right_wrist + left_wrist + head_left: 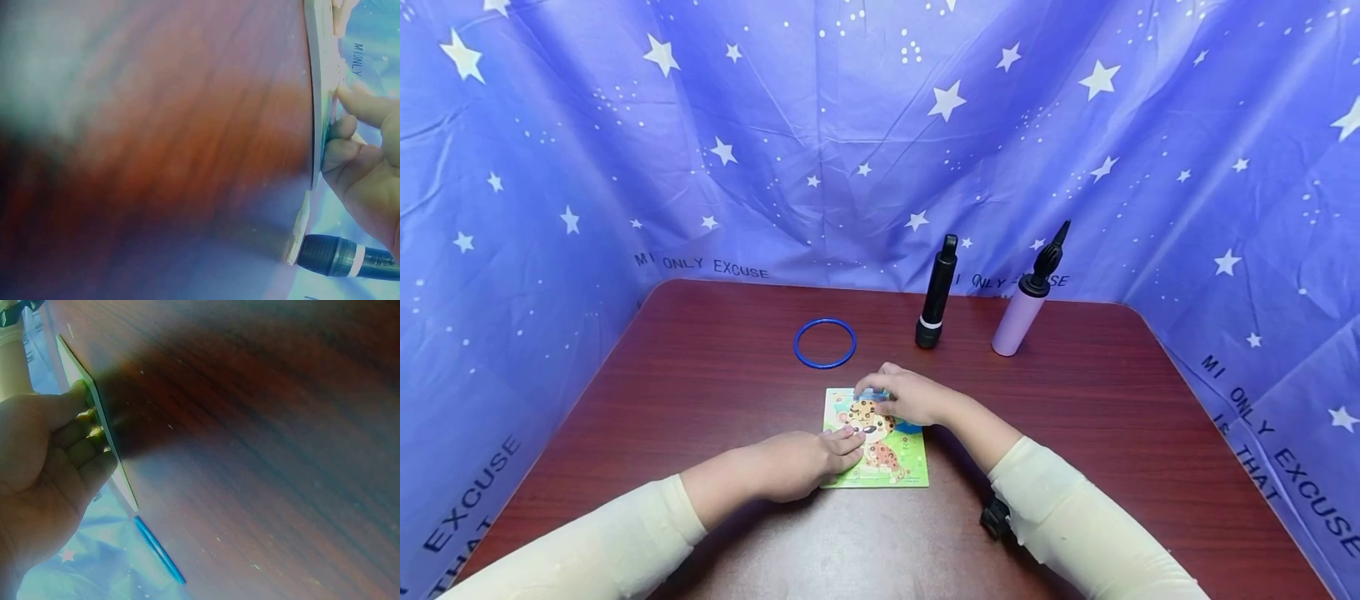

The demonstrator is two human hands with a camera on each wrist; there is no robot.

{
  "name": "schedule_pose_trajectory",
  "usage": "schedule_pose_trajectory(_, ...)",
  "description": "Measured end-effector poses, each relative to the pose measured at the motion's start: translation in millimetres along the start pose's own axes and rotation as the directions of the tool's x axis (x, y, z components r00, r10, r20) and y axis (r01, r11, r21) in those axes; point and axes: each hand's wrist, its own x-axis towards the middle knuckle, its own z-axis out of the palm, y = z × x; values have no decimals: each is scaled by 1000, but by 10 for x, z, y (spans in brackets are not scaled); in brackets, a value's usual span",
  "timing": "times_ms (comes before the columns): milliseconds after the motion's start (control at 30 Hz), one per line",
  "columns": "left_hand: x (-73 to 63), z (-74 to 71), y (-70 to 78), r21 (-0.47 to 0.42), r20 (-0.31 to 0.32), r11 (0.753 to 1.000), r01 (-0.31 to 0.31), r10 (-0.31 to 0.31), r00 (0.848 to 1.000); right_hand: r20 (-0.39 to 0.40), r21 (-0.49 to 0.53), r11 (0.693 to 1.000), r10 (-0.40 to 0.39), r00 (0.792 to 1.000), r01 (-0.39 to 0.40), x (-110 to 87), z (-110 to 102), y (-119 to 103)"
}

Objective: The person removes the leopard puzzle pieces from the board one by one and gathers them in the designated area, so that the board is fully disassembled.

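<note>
A square jigsaw puzzle (912, 461) with a cartoon leopard on a green ground lies flat on the table. My left hand (801, 462) rests on its left side, fingers stretched across the picture. Over the top edge bends my right hand (913, 397), its fingertips at the leopard's hat; whether they pinch a piece is hidden. From the left wrist view, the left hand (56, 437) touches the board (128, 490) near its edge. Bent fingers of the right hand (369, 156) meet the board (317, 94) in the right wrist view. Beyond it shows a thin pale-edged piece (300, 231).
Behind the puzzle lies a blue ring (825, 366). A black flashlight-like cylinder (937, 292) with a white band and a lilac hand pump (1018, 321) with a black nozzle stand at the back right. Starry blue cloth (820, 208) surrounds the dark red table (700, 367).
</note>
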Motion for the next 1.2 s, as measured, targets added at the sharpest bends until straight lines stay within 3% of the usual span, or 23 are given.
schedule_pose_trajectory(167, -6, -5, 6, -9, -6, 1000, -8, 8, 1000, -83, 0, 1000, 25, 996, -25, 35, 27, 30)
schedule_pose_trajectory(433, 1, -17, 10, -17, 20, 1000, 17, -17, 1000, -85, -8, 998, 54, 995, -54, 23, 29, 40)
schedule_pose_trajectory(633, 0, -22, 16, -11, 18, 1000, 18, -18, 1000, -92, 109, 993, 52, 994, -41, 20, 17, 80)
schedule_pose_trajectory(833, 7, -8, 9, -2, 3, 1000, 0, 0, 1000, -67, 320, 947, 43, 997, -19, -15, -19, 137)
schedule_pose_trajectory(1067, 26, -2, 6, 4, -1, 1000, -9, 9, 1000, -83, 448, 894, 44, 996, -2, -134, -207, 220)
schedule_pose_trajectory(1200, 23, -1, 9, 6, 7, 1000, -2, 2, 1000, -89, 536, 844, 38, 995, 16, -205, -307, 310)
